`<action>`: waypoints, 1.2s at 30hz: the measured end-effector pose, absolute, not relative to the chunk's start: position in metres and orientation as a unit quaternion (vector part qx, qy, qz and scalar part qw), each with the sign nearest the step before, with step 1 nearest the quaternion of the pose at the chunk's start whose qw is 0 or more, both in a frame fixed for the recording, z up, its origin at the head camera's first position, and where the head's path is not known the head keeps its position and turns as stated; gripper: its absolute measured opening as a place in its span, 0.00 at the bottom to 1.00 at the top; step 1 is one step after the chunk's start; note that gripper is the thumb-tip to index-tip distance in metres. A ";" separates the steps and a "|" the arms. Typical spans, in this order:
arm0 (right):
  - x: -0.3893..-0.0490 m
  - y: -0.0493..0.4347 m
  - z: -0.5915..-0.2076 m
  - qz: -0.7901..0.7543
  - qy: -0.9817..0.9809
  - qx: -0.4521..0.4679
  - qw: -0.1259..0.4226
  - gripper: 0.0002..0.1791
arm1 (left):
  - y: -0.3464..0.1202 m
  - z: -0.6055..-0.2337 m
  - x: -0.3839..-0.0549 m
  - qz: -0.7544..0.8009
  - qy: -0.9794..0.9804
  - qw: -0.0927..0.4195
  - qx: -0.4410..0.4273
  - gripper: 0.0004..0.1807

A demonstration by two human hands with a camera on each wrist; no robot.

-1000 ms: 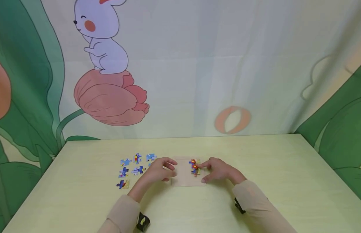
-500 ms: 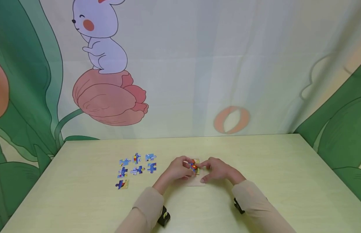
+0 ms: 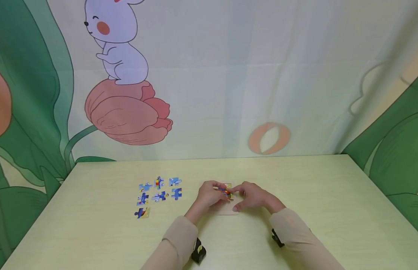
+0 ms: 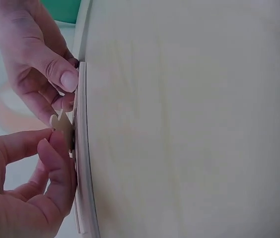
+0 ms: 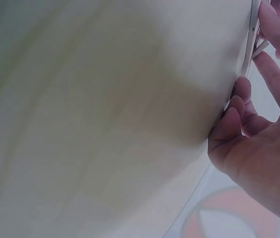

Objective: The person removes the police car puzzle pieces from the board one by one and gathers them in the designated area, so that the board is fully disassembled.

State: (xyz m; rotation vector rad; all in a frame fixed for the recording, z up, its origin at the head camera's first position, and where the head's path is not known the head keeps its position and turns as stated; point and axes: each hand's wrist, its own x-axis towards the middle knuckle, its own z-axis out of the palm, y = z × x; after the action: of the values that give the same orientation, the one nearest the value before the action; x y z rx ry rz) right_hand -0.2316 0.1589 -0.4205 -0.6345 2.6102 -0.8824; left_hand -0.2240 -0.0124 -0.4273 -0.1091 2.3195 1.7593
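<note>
Over a thin, pale puzzle board [image 3: 227, 212], both hands meet at a colourful jigsaw piece [image 3: 226, 192]. My left hand [image 3: 208, 195] pinches that piece between thumb and fingers. In the left wrist view the jigsaw piece [image 4: 64, 130] stands tilted up off the board, its plain wooden side showing. My right hand [image 3: 254, 195] comes from the right, its index finger stretched to the piece and its thumb resting at the board's right part. Fingers of both hands hide much of the piece and the board's left half.
Several loose jigsaw pieces [image 3: 160, 196] lie spread on the left side of the pale wooden table [image 3: 94, 225]. A printed curtain [image 3: 202, 75] hangs behind the table's far edge. Black camera straps sit at both wrists.
My left hand has moved right from beside the board onto the jigsaw piece, which has since tilted up. The right hand has stayed nearly still.
</note>
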 end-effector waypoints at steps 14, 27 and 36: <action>-0.236 0.156 -0.421 -0.303 0.913 -0.218 0.167 0.37 | -0.013 -0.423 -0.223 0.628 0.765 0.122 -0.073 0.12; -0.236 0.155 -0.420 -0.297 0.916 -0.209 0.172 0.38 | -0.032 -0.423 -0.222 0.628 0.762 0.141 -0.069 0.13; -0.235 0.156 -0.421 -0.296 0.920 -0.184 0.180 0.38 | -0.073 -0.419 -0.216 0.661 0.733 0.140 -0.070 0.17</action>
State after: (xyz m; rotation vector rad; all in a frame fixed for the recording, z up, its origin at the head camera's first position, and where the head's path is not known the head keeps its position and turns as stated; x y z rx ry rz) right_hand -0.2350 0.1560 -0.4211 -0.5209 2.5997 -0.8358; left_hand -0.2159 -0.0726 -0.4190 -0.2031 2.1184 1.9106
